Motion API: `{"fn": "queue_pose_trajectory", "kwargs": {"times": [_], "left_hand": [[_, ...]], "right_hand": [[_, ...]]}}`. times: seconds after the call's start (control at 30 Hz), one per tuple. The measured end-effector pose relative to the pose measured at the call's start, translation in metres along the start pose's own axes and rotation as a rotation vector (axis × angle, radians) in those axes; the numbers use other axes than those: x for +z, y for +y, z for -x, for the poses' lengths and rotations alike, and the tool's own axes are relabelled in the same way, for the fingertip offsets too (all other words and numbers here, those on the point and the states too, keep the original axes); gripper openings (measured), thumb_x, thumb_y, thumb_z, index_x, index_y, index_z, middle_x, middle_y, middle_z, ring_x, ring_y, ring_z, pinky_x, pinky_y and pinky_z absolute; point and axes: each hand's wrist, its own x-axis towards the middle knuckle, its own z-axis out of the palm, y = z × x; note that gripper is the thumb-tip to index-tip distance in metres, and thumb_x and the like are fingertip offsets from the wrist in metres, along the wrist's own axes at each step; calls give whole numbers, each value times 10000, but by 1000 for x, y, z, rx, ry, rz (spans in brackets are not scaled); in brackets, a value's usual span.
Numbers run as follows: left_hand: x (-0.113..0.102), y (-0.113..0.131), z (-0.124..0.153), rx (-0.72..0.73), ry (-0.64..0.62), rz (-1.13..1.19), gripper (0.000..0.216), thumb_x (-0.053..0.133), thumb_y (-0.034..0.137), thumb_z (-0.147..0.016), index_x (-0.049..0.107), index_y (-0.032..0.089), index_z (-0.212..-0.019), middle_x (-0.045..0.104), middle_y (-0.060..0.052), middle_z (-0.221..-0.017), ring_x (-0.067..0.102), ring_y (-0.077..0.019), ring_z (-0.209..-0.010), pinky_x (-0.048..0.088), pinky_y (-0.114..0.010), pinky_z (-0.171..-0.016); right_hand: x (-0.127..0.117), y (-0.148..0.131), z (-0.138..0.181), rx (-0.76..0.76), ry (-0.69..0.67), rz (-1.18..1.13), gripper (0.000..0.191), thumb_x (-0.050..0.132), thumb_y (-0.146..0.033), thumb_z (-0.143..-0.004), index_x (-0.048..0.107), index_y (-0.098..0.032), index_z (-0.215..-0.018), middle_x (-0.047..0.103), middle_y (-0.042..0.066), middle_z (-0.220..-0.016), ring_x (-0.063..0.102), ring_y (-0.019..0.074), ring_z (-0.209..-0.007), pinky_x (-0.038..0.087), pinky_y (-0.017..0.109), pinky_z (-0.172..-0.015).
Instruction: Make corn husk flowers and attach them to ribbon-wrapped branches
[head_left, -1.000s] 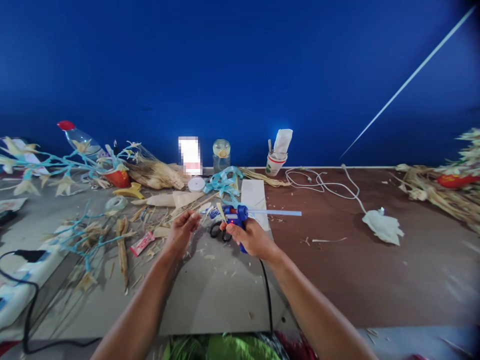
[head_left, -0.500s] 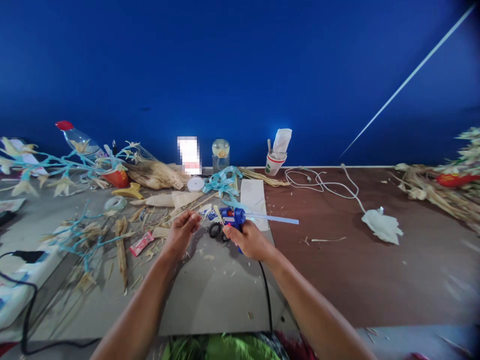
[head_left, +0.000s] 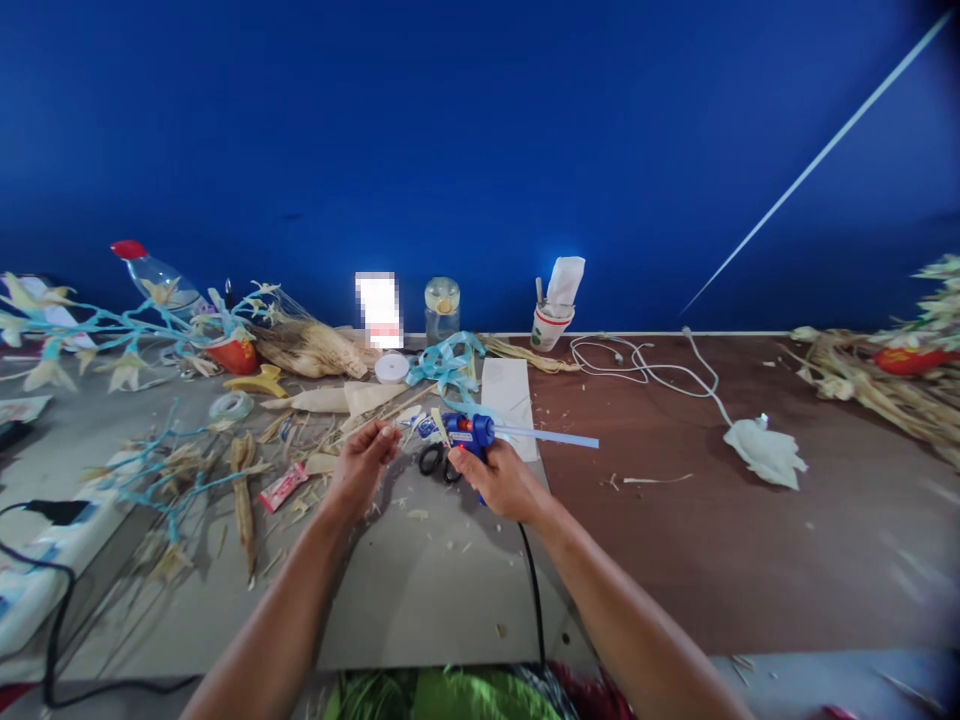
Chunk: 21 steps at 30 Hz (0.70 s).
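The near edge of the desk (head_left: 420,610) ran just in front of green clothing (head_left: 457,695), and a black cord (head_left: 533,580) crossed it between the two forearms. Towards the left edge a white power strip (head_left: 67,550) and dry blue-stemmed branches (head_left: 176,490) hemmed in that side; the brown right half carried only thin scraps, leaving elbow room. Above the middle of the desk, the right hand (head_left: 504,477) was wrapped around the handle of a blue glue gun (head_left: 472,430), its nozzle pointing left and a glue stick (head_left: 562,437) jutting out behind. The left hand (head_left: 365,465), fingertips pinched together, was just beside the nozzle; whatever it held was too small to tell. Black-handled scissors (head_left: 430,460) lay under the gun, a red-and-white packet (head_left: 283,487) left of the left hand, and crumpled white paper (head_left: 765,453) towards the right edge. Light-blue ribbon (head_left: 448,365) and a husk bundle (head_left: 319,352) crowded the ground beyond the hands. Near the far edge, a paper cup (head_left: 550,330) held a white packet and a stick, a glass jar (head_left: 442,322) stood upright, and a red-capped bottle (head_left: 165,283) leaned.
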Motion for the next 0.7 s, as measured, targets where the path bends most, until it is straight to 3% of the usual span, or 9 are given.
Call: {"fn": "queue_pose_trajectory", "kwargs": {"times": [0.4, 0.6, 0.7], "left_hand": [[-1, -1, 0, -5, 4, 16, 268, 727, 390, -652, 595, 156, -657, 546, 20, -607, 420, -71, -524, 351, -204, -513], [3, 4, 1, 3, 19, 66, 267, 736, 369, -646, 581, 150, -638, 505, 33, -575, 388, -57, -510, 359, -196, -516], [3, 5, 1, -5, 37, 86, 281, 743, 378, -634, 582, 148, -645, 488, 42, -562, 386, -51, -502, 378, -200, -536]], "right_hand": [[3, 2, -1, -34, 21, 0, 354, 420, -472, -852, 496, -180, -667, 413, -32, -522, 375, 108, -535, 306, 219, -505], [2, 5, -1, 6, -17, -250, 493, 367, -595, -841, 559, -147, -770, 440, -24, -543, 410, 98, -498, 321, 221, -482], [0, 8, -1, 23, 35, -330, 529, 382, -622, -822, 574, -130, -799, 441, -24, -537, 410, 98, -488, 329, 229, -480]]}}
